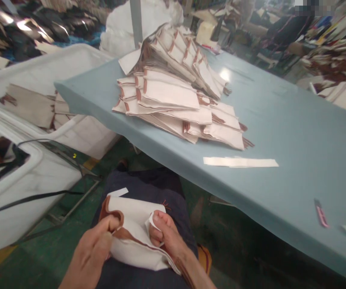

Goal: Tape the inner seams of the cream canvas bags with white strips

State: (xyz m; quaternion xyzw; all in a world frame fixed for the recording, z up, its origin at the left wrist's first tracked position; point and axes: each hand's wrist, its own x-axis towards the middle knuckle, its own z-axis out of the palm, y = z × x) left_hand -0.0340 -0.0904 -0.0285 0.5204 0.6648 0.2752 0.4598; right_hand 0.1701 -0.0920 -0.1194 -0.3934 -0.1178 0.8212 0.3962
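Cloth (139,251), its brown edge (124,233) pinched tight in our left hand's (91,247) fingers (110,222) while our right hand (169,235) closes round a white strip (151,218), lies on our lap (149,180), a holding step, we judge, calling next for steady grip.

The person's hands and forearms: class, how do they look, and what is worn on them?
The left hand and right hand are without gloves. No sleeve or watch shows on the visible parts of the forearms. Some fingers are hidden or blurred, so rings cannot be ruled out. Dark, navy-looking clothing covers the lap.
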